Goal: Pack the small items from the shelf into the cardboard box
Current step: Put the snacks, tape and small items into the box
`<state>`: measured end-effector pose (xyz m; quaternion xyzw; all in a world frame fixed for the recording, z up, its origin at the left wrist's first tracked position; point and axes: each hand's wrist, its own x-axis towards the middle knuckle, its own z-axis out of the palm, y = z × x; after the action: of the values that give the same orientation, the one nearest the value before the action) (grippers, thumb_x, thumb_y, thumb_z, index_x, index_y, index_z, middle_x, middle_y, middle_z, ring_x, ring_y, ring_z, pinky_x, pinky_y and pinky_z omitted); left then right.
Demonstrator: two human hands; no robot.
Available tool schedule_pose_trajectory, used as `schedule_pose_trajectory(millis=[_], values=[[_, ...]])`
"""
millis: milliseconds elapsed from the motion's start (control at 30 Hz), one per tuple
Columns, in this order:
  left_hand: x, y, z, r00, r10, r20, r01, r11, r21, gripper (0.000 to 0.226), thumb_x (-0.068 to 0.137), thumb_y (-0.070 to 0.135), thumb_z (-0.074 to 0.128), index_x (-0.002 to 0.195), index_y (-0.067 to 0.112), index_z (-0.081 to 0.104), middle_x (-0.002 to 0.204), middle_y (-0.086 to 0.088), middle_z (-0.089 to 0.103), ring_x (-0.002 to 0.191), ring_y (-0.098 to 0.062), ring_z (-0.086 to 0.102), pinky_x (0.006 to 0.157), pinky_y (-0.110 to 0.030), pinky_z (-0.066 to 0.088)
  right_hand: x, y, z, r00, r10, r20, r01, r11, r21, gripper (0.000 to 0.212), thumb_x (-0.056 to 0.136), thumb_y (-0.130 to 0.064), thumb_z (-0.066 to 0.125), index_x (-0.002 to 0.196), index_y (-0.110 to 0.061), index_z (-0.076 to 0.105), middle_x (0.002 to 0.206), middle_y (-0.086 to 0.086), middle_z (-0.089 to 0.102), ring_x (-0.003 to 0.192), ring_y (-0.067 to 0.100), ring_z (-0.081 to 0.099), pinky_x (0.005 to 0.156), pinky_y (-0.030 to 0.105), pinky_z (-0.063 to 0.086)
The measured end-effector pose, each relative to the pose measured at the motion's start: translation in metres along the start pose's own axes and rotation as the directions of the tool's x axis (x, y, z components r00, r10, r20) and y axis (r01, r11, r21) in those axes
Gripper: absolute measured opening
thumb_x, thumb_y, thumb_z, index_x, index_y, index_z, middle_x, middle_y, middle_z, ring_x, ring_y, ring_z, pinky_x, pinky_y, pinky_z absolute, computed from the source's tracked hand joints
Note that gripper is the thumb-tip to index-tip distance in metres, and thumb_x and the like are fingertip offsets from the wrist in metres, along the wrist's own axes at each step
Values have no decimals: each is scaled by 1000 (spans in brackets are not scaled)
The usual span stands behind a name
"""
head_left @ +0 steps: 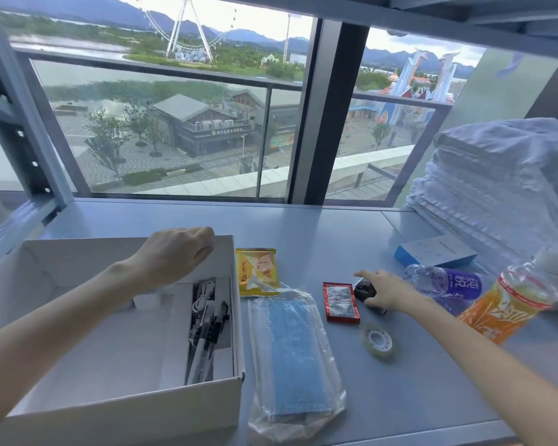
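A white cardboard box (pixel 116 410) stands open at the left of the grey shelf; pens (pixel 207 336) and a white cable lie inside it. My left hand (pixel 174 255) rests on the box's far right corner, fingers curled over the rim. My right hand (pixel 387 289) lies on a small black object (pixel 364 288), with the index finger stretched out. Between the hands lie a yellow snack packet (pixel 257 272), a red packet (pixel 341 302), a bag of blue face masks (pixel 295 358) and a roll of clear tape (pixel 377 341).
Two plastic bottles lie at the right, one with a purple label (pixel 445 283) and one with orange drink (pixel 503 307). Behind them are a blue-and-white box (pixel 435 252) and a stack of white towels (pixel 503 185). A window runs behind the shelf.
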<state>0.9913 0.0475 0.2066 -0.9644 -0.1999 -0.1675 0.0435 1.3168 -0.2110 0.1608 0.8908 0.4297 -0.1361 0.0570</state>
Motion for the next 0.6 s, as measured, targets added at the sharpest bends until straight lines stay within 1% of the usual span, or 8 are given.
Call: schedule_pose_trajectory(millis=[100,200,267,367,400,467,533,600], values=[[3,-18,-11,976,-148,161,149,989,6,26,97,44,32,89,23,45,85,1,59,72,-23,50,60,-31,34,-3,-13,-13,999,-30,-37,31,999,13,66,75,-26,62,136,-37,37,114,5,47,104,25,53,82,33,47],[-3,-55,-24,908,-221,355,298,938,-177,22,94,40,46,95,23,59,88,0,58,84,-21,53,72,-31,39,-15,-45,-47,963,-149,-227,193,963,189,63,71,-17,68,129,-29,47,107,5,42,98,28,53,82,34,49],[-12,-82,-32,886,-196,421,337,895,-292,13,90,35,56,92,23,62,91,-1,63,89,-21,56,78,-31,42,-30,-82,-76,877,-276,-393,400,873,279,60,69,-11,73,123,-23,52,108,7,45,99,27,52,85,31,49],[-28,-112,-41,847,-205,491,388,869,-307,12,85,39,63,87,27,61,90,1,64,90,-21,58,83,-33,45,-55,-155,-111,665,-481,-571,708,649,278,55,68,-21,80,115,-22,51,113,5,55,100,17,53,89,26,49],[-33,-118,-42,840,-215,498,394,873,-288,14,84,42,63,84,28,60,88,3,63,90,-21,57,84,-34,45,-62,-180,-117,610,-535,-585,770,576,275,54,69,-26,79,113,-22,50,113,2,56,99,14,54,86,22,50],[-45,-122,-37,859,-253,444,366,911,-190,22,83,47,61,85,26,62,91,4,65,95,-25,58,82,-34,44,-69,-228,-119,561,-643,-521,821,510,255,53,69,-33,77,111,-21,47,110,-2,56,97,13,55,80,22,53],[-55,-118,-29,916,-301,264,319,947,-27,31,83,52,59,100,25,62,99,2,68,98,-24,59,75,-32,43,-66,-269,-108,554,-739,-383,830,524,190,52,70,-31,77,110,-18,46,111,4,56,94,18,55,77,27,53],[-58,-115,-25,947,-273,172,275,961,11,29,83,55,55,97,29,57,94,2,67,92,-22,59,64,-30,37,-55,-299,-94,555,-782,-283,829,549,106,50,72,-23,77,112,-13,47,111,8,54,89,21,54,74,27,48]])
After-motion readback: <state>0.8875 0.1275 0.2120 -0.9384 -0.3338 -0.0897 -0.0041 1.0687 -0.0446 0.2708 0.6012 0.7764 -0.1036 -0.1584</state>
